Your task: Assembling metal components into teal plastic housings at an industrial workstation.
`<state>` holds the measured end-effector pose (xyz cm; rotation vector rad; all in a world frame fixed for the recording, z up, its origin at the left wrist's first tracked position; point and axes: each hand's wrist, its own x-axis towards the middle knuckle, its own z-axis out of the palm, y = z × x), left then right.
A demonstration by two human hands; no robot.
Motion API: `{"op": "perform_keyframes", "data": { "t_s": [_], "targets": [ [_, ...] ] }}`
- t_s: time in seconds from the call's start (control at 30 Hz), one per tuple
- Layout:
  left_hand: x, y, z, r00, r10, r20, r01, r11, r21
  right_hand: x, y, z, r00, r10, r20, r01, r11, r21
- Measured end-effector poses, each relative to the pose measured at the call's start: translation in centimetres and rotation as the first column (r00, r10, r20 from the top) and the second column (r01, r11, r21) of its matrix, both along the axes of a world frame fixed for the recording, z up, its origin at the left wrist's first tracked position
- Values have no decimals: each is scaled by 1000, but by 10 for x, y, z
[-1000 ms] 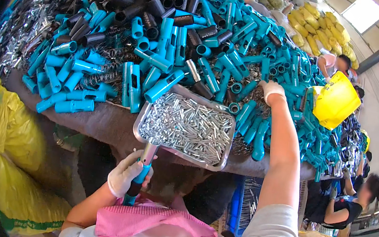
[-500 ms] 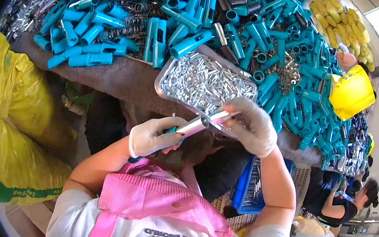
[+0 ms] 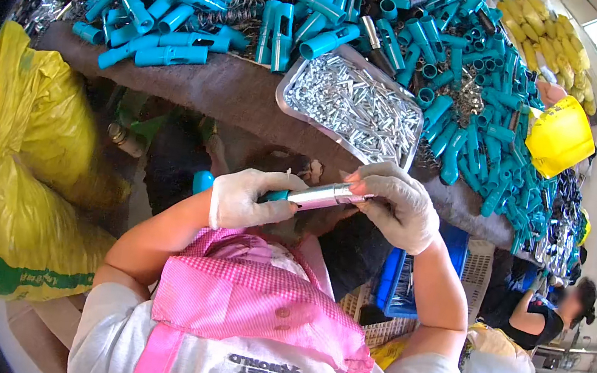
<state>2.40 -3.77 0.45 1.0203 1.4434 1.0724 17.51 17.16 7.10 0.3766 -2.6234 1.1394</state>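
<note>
My gloved left hand [image 3: 249, 199] is closed around a tube with a teal part [image 3: 276, 196] and a shiny silver sleeve [image 3: 318, 195]. A teal end also shows on the far side of that hand's wrist. At the sleeve's right end, my gloved right hand [image 3: 404, 207] pinches with bare fingertips; a silver piece there is mostly covered by the fingers. Just beyond my right hand, a metal tray [image 3: 292, 112] holds many small silver pins [image 3: 352, 104]. Teal tubes [image 3: 172, 54] with slots lie heaped behind the tray.
A brown cloth [image 3: 168, 83] covers the table edge. Yellow sacks [image 3: 38, 196] stand at left, and a blue crate [image 3: 404, 278] sits below my right forearm. Loose springs and dark tubes mix into the heap. A yellow container [image 3: 561, 138] and another person [image 3: 540, 312] are at right.
My right hand's fingers have closed over the sleeve's end, where a gap showed before. The tube has tilted nearer level, and the view has shifted, so the table appears farther up and right.
</note>
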Motion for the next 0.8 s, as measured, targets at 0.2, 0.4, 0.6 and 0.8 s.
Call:
{"op": "perform_keyframes", "data": {
  "t_s": [0.2,0.4,0.6,0.8],
  "targets": [
    [8,-9,-10,818,214,-534,-1,929,370,12,-18,3,979,-151,138,128,978,167],
    [9,-8,-15,779,230,-584,-8,934,357,15,-34,-9,961,-237,140,241,970,-16],
    [6,-4,-20,618,249,-746,66,929,365,19,-30,-25,905,-334,264,311,942,125],
    [4,-5,-25,560,227,-797,85,941,328,20,-25,-45,606,-68,793,630,650,-426]
  ]
}}
